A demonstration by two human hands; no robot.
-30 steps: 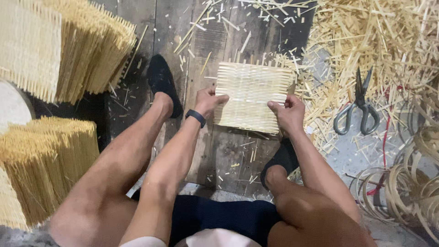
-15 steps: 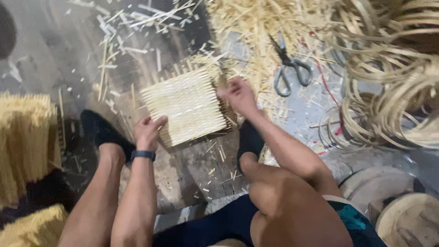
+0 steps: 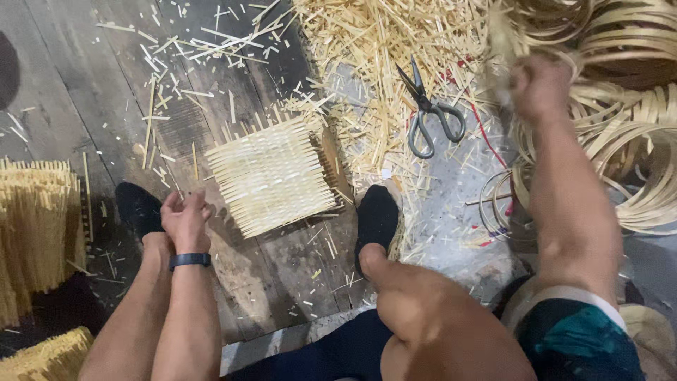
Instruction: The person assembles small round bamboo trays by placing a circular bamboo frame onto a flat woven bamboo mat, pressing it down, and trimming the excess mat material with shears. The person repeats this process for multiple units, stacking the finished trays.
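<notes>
Woven mat: a square panel of pale bamboo strips is laid flat on the dark wooden floor, between the two black shoes, just in front of the knees.
Change: half a second ago the mat was held at both edges; now it is released by both hands and lies free.
Meaning: judged from this, the handling of the mat is paused and a new material is being fetched.
Axis: the long strips run from lower left to upper right, so the mat is turned a little to the right; loose strip ends stick out at its far edge.
Left hand: it is kept just beside the near left corner of the mat, fingers loosely curled, nothing gripped.
Right hand: it is raised to the right, well apart from the mat, closed on the coiled bamboo hoops; it is blurred.
Scissors: they are left on the pile of offcuts, beyond the mat.
Stacked strips: bundles are seen at the left edge.
</notes>
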